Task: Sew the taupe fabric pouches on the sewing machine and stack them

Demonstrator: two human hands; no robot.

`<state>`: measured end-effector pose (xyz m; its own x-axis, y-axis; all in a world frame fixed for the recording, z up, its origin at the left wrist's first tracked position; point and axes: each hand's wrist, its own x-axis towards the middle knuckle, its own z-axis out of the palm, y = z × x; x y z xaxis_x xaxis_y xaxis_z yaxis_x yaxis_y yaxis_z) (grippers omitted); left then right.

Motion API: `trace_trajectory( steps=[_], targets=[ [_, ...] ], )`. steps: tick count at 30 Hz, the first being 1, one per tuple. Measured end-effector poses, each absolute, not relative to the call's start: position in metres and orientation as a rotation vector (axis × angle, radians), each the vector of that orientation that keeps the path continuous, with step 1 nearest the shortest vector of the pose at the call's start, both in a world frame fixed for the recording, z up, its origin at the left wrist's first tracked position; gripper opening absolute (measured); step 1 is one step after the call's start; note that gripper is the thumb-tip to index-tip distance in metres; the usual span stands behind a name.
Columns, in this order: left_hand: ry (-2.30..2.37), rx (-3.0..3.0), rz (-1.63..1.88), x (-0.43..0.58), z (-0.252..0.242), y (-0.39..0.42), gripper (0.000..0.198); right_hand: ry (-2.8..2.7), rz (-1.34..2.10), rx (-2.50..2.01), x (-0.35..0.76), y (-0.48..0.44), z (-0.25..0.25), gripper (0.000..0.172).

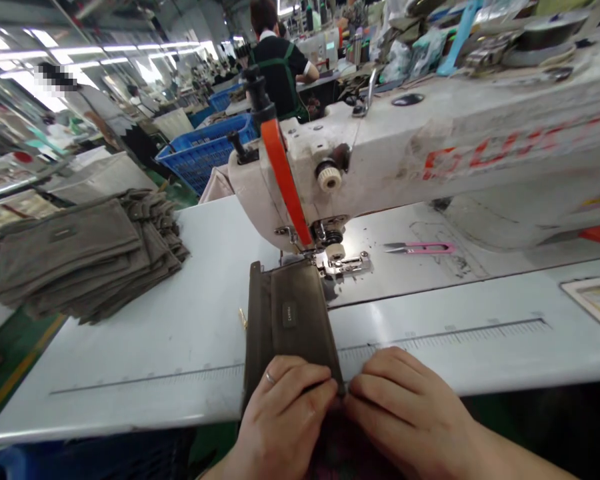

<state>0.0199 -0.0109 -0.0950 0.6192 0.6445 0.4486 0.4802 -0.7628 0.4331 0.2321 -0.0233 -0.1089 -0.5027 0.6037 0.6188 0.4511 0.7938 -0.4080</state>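
A dark olive fabric pouch [300,293] with a small label lies on the sewing table, its far right corner at the needle area of the sewing machine [300,193]. A gold zipper pull [243,319] sticks out at its left side. My left hand [290,407] wears a ring and pinches the pouch's near edge. Close beside it, my right hand [405,400] has its fingers pressed together at the pouch's near right corner. Both sets of fingertips almost meet there, and they hide that corner.
A pile of similar olive fabric pieces [80,247] sits at the table's left end. Pink-handled thread snips [423,248] rest on the machine bed. Behind stand a blue basket [205,143] and a person in a dark shirt [280,67]. A ruler scale [180,375] runs along the tabletop.
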Motion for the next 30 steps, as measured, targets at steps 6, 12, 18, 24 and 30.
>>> trace_trajectory(
  steps=[6, 12, 18, 24, 30],
  targets=[
    [0.923, 2.474, 0.871, 0.0189, -0.0942, -0.0133, 0.028, -2.201, 0.334, -0.790, 0.2360, -0.0245, -0.1093, 0.019],
    [0.939, 2.449, 0.922, 0.0196, -0.0939, -0.0123, 0.025, -2.217, 0.253, -0.785, 0.2330, -0.0247, -0.1121, 0.020],
    [0.950, 2.506, 0.963, 0.0177, -0.0956, -0.0135, 0.030, -2.186, 0.198, -0.805, 0.2312, -0.0202, -0.1078, 0.024],
    [1.098, 2.373, 0.892, 0.0209, -0.0952, -0.0162, 0.023, -2.213, 0.307, -0.812, 0.2343, -0.0232, -0.1081, 0.021],
    [1.062, 2.416, 0.821, 0.0213, -0.0919, -0.0149, 0.024, -2.167, 0.369, -0.825, 0.2360, -0.0237, -0.1067, 0.019]
  ],
)
